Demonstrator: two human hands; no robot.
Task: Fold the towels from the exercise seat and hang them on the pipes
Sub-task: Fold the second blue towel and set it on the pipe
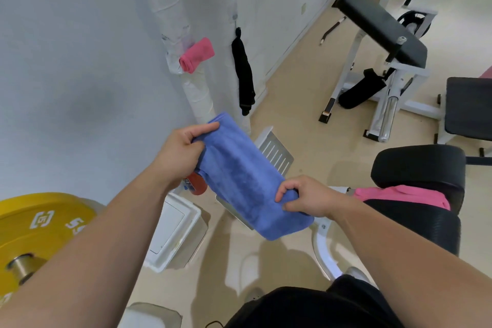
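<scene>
A: What are the hands doing, nearest to us?

B: Both are holding the blue towel (239,176) in the middle of the frame. The left hand (181,152) is pinching its upper end, thumb on top and fingers tucking underneath. The right hand (306,198) is curling its grip round the lower end. Neither grip is holding anything else.

A: Why one at each end?

B: I'm judging that it's keeping the folded strip taut and flat, so the layers aren't slipping apart. The towel is hanging in the air between the hands, touching nothing below.

A: And beyond the hands?

B: At the right of the frame a pink towel (399,194) is lying crumpled on the black bench (415,224), just past the right wrist. I'd say it's waiting its turn.

A: Where is the blue one heading?

B: Probably to the white wrapped pipe (197,93) running up the wall, just beyond the towel's upper end. A folded pink towel (197,54) is already sitting on it higher up, in the upper middle of the frame, so one appears done. A black cloth (243,74) is hanging on the wall beside it.

A: Any risk?

B: One hand letting go early, I'm guessing, and the fold dropping open.
</scene>
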